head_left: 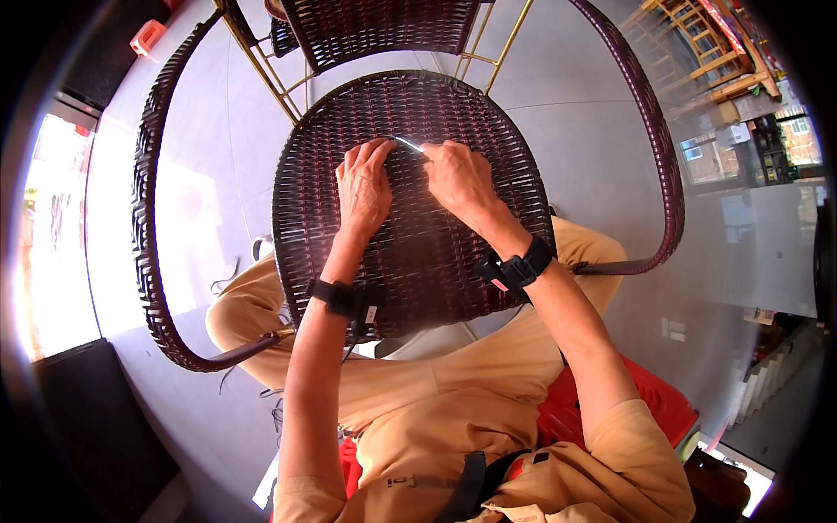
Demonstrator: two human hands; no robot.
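A dark brown woven rattan chair seat (418, 235) lies in front of me, between my knees. My right hand (460, 177) is closed round a slim, shiny metal tool (406, 144); its handle is hidden in my fist, so its exact kind cannot be told. The tool's tip points left, down at the weave in the seat's far half. Just left of that tip, my left hand (363, 187) rests on the weave, its fingers bent and pressed together. Whatever those fingers pinch is too small to make out. Both wrists wear black straps.
The chair's woven armrests (656, 131) loop out on both sides, and its backrest (381, 30) rises at the far end on gold-coloured metal tubes (501, 50). Under me is a red seat (649, 397). Wooden furniture (711, 48) stands far right; a red stool (147, 37) is far left.
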